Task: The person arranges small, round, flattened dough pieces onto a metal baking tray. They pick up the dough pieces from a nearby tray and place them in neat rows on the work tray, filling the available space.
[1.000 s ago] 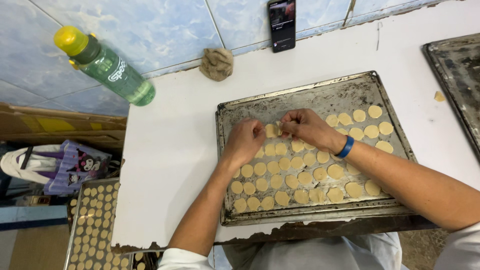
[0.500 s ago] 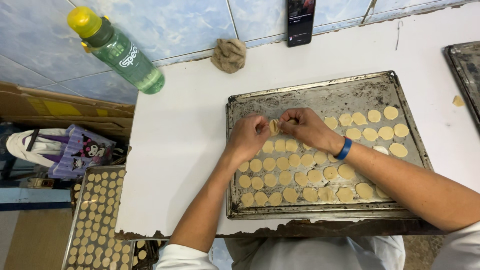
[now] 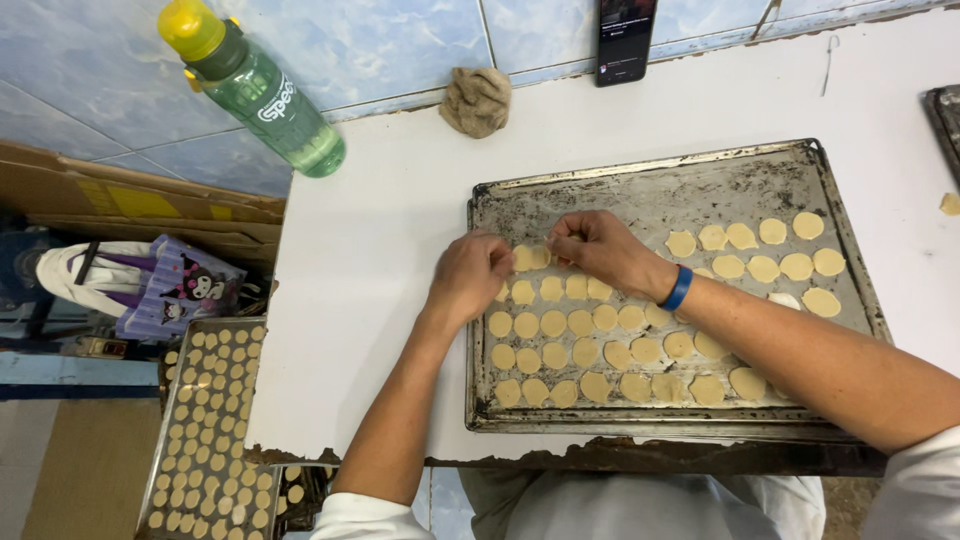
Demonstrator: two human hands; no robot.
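Dough round point(image 3: 530, 257) sits betw. both hands at top-left of the rows, on baking tray point(image 3: 650, 185). Left hand point(image 3: 470, 275) fingers curled, pinching its left edge; right hand point(image 3: 600, 250) curled, fingertips on its right edge. Blue wristband point(image 3: 678, 288) on right wrist. Other dough rounds point(image 3: 590, 350) in rows below & to the right. Tray on white desk point(image 3: 380, 220). Green bottle point(image 3: 255, 90), crumpled cloth point(image 3: 477, 100), phone point(image 3: 622, 40) along wall. Second filled tray point(image 3: 210, 430) lower left, off desk.

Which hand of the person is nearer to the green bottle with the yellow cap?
Left. The left hand is at the tray's left edge, below and right of the green bottle; the right hand lies farther right, over the tray.
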